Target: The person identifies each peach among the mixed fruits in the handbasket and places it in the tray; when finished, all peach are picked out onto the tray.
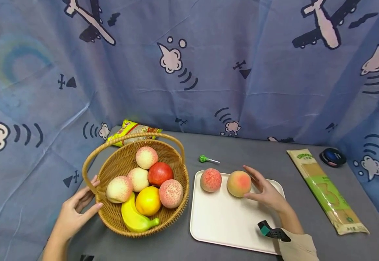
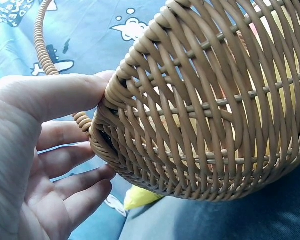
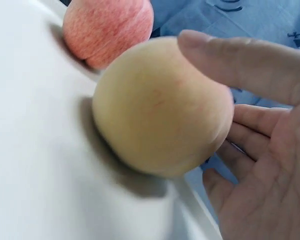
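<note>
A brown wicker basket (image 1: pixel 176 214) with an arched handle stands at the left in the head view. Several peaches (image 1: pixel 147 157), a red apple-like fruit (image 1: pixel 160 174), an orange (image 1: pixel 148 201) and a banana (image 1: pixel 135 217) lie in it. My left hand (image 1: pixel 75 210) holds the basket's left side at the rim, thumb on the weave in the left wrist view. On the white tray (image 1: pixel 222 224) are a pinkish-red peach (image 1: pixel 211 180) and a yellowish peach (image 1: pixel 239 183). Around the yellowish peach's right side, my right hand (image 1: pixel 267 194) spreads thumb and fingers; the thumb touches it.
A green lollipop (image 1: pixel 204 158) lies behind the tray. Behind the basket is a yellow food packet (image 1: pixel 127 130). To the right lie a long green-and-clear noodle packet (image 1: pixel 326 192) and a round dark case (image 1: pixel 333 157). A blue patterned curtain (image 1: pixel 209 72) borders the grey table.
</note>
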A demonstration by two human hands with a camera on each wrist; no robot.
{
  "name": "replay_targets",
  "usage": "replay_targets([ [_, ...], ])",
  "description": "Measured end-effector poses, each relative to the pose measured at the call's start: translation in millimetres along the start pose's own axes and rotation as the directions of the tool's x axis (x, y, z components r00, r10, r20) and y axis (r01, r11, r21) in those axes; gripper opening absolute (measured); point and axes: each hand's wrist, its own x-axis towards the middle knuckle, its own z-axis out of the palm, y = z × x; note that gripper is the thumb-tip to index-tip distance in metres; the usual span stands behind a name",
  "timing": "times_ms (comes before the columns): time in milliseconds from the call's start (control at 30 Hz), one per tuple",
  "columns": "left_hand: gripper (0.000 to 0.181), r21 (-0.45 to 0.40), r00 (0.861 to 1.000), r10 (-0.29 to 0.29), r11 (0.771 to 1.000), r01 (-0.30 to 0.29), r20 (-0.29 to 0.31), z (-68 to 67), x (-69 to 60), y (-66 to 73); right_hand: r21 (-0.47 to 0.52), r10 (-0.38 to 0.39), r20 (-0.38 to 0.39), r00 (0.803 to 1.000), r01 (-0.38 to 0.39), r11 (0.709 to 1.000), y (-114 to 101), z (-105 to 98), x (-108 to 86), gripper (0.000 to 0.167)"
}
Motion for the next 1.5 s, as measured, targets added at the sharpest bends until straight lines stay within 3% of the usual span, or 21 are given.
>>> replay_targets([
  [200, 0.062, 0.059, 0.999, -0.054, 0.997, 0.054, 0.001, 0.0, -1.7, -0.7, 0.006, -0.106, -0.12, 0.987, 0.108, 0.994, -15, 1, 2.0, 0.08],
  [333, 0.062, 0.064, 0.997, -0.072, 0.995, 0.072, 0.001, -0.6, -1.1, -0.2, -0.001, -0.167, -0.129, 0.978, 0.168, 0.986, -32, 7, 3.9, 0.077],
  [533, 0.062, 0.045, 0.999, -0.049, 0.998, 0.048, 0.007, -0.6, -0.4, 0.8, -0.002, -0.239, -0.037, 0.97, 0.239, 0.971, -68, 25, 10.0, 0.075],
  [767, 0.061, 0.019, 1.0, -0.006, 1.0, 0.006, 0.007, 0.9, 1.2, 2.8, 0.029, -0.255, 0.073, 0.964, 0.253, 0.967, -106, 43, 22.4, 0.077],
  [1033, 0.062, 0.059, 1.0, -0.009, 0.998, 0.008, 0.014, -1.3, -0.1, -1.3, 0.083, -0.375, 0.194, 0.906, 0.366, 0.927, -144, 75, 48.7, 0.074],
  [1300, 0.062, 0.05, 1.0, 0.002, 0.999, -0.003, 0.012, -1.1, -0.1, -3.0, 0.02, -0.426, 0.304, 0.852, 0.441, 0.897, -182, 110, 89.6, 0.07],
  [1500, 0.061, 0.046, 1.0, -0.002, 0.999, 0.002, 0.008, -0.6, 0.1, -2.6, 0.015, -0.41, 0.364, 0.836, 0.435, 0.9, -197, 132, 128.0, 0.066],
])
